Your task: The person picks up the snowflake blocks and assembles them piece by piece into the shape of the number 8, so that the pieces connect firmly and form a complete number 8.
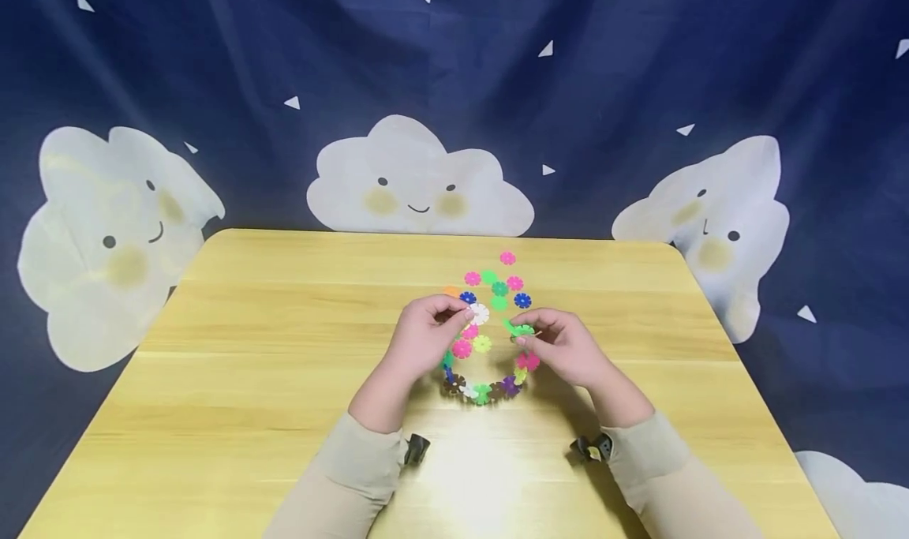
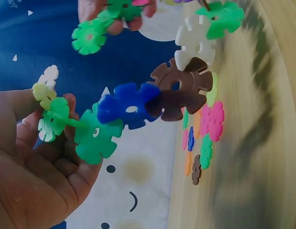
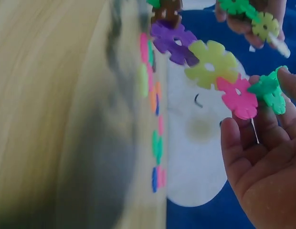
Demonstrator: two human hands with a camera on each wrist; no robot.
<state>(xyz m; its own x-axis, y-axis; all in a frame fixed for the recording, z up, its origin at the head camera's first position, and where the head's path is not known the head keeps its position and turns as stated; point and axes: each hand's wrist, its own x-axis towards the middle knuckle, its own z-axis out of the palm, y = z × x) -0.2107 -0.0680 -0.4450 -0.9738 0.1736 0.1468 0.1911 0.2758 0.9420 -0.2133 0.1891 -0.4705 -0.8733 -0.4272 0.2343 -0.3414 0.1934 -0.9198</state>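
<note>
"Item one?"

"Chain of linked flower discs (image 1: 481, 394), mixed colours. It hung between left grip (image 1: 429, 335) and right grip (image 1: 566, 347), sagging presumably because only its ends were supported."

"Grips?"

"Left grip: pinched one end, white disc (image 1: 480, 313) beside its fingertips. Right grip: pinched green discs (image 1: 524, 331) at the other."

"Item two?"

"Loose discs (image 1: 499, 289). Lay flat on the worktop (image 1: 213, 365), mostly beyond both grips, probably placed for easy reach."

Both forearms (image 1: 339, 466) reach forward, converging inward. Left hand (image 1: 426, 335) and right hand (image 1: 566, 348) near each other, apart, each pinching thumb-to-fingers.
</note>
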